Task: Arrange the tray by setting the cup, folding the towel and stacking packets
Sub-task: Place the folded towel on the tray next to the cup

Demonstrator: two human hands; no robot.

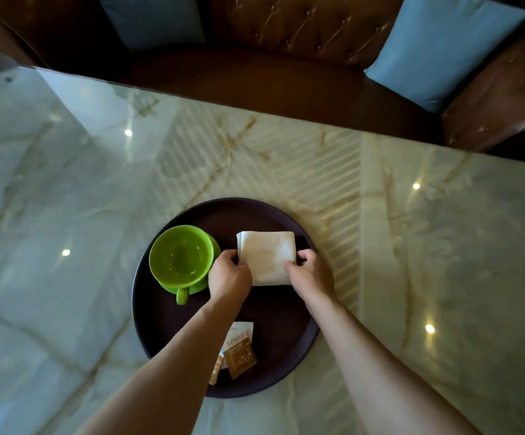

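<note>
A round dark tray (pixel 273 365) lies on the marble table. On its left stands a green cup (pixel 181 257) on a green saucer, handle toward me. A white towel (pixel 265 255), folded into a small square, lies on the tray's right half. My left hand (pixel 228 274) grips the towel's left edge and my right hand (pixel 309 273) grips its right edge. Several brown and white packets (pixel 239 350) lie overlapping at the tray's near side, partly hidden by my left forearm.
The glossy marble table (pixel 82 199) stretches wide on both sides of the tray. Behind its far edge stands a brown leather sofa (pixel 286 58) with blue cushions (pixel 437 48).
</note>
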